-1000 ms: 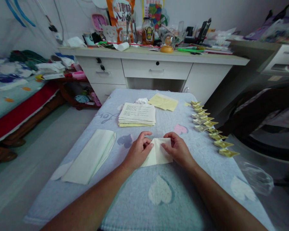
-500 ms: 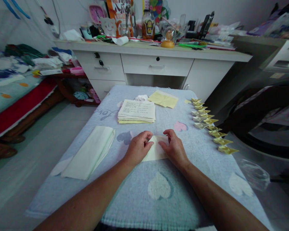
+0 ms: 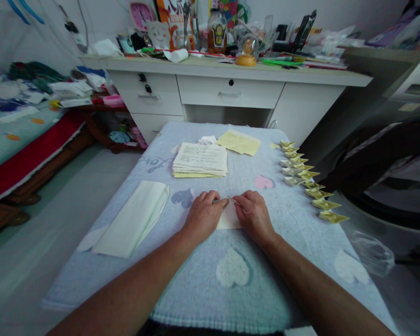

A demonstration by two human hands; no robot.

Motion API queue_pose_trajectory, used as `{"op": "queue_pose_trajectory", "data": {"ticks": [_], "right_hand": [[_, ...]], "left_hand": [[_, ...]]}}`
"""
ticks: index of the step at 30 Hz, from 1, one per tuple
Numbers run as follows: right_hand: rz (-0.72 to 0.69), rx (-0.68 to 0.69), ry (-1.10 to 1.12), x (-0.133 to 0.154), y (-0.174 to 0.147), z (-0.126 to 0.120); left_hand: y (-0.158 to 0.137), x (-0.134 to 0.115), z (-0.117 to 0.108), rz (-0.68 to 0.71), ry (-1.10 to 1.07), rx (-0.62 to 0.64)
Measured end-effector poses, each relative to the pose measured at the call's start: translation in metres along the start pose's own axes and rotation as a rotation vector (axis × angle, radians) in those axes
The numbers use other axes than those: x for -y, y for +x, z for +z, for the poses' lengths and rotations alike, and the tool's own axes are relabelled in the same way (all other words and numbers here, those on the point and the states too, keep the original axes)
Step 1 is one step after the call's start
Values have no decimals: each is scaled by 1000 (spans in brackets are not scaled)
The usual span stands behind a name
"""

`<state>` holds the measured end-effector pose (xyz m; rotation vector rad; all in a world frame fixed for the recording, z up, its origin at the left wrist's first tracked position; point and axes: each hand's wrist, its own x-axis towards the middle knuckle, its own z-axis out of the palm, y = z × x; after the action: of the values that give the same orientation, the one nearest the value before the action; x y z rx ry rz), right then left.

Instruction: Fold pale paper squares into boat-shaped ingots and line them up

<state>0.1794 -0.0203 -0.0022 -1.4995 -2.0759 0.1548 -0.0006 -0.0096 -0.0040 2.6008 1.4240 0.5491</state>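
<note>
A small pale sheet of paper lies on the cloth-covered table, partly hidden under both hands. My left hand pinches its upper left edge between thumb and fingers. On the other side, my right hand grips the upper right edge the same way. The paper's far edge looks lifted between the fingertips. Beyond the hands sits a stack of handwritten sheets, with a loose yellow sheet to its right. Several folded paper boats stand in rows along the table's right side.
A folded pale green-white paper or cloth lies at the left of the table. Crumpled white tissue is behind the stack. A cluttered white desk stands at the back, a bed at the left, and a clear plastic bag at the right.
Both hands have closed onto the paper's far edge, which now looks raised at the fingertips. My right fingers have come down and inward. The view has shifted slightly.
</note>
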Motion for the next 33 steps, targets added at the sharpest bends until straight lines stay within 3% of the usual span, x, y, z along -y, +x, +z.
{"op": "queue_pose_trajectory", "data": {"ticks": [6, 14, 33], "right_hand": [[-86, 25, -55, 5, -3, -7], [-172, 83, -146, 8, -5, -9], [-216, 161, -239, 7, -8, -5]], "left_hand": [[1, -2, 1, -5, 86, 11], [0, 0, 1, 6, -2, -10], [0, -1, 0, 8, 18, 0]]}}
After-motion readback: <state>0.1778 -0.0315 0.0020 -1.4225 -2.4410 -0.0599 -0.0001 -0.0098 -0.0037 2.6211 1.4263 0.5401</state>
